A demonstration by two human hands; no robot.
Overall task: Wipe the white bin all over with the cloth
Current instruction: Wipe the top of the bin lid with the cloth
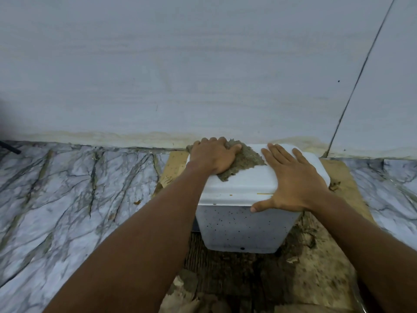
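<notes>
The white bin [241, 229] stands on the floor against the wall, its lid closed and its front speckled with dark spots. A grey-brown cloth [244, 159] lies on the far left part of the lid. My left hand [213, 155] presses flat on the cloth, fingers curled over its far edge. My right hand [291, 179] lies flat and spread on the right side of the lid, thumb hooked over the front rim. An orange stain [265, 193] marks the lid's front edge beside my right thumb.
The bin stands on dirty, wet brown cardboard [316, 274] with scraps of debris. Marbled floor tiles [67, 199] spread to the left and right. A pale tiled wall [203, 75] rises directly behind the bin. A dark object [10, 148] pokes in at the far left.
</notes>
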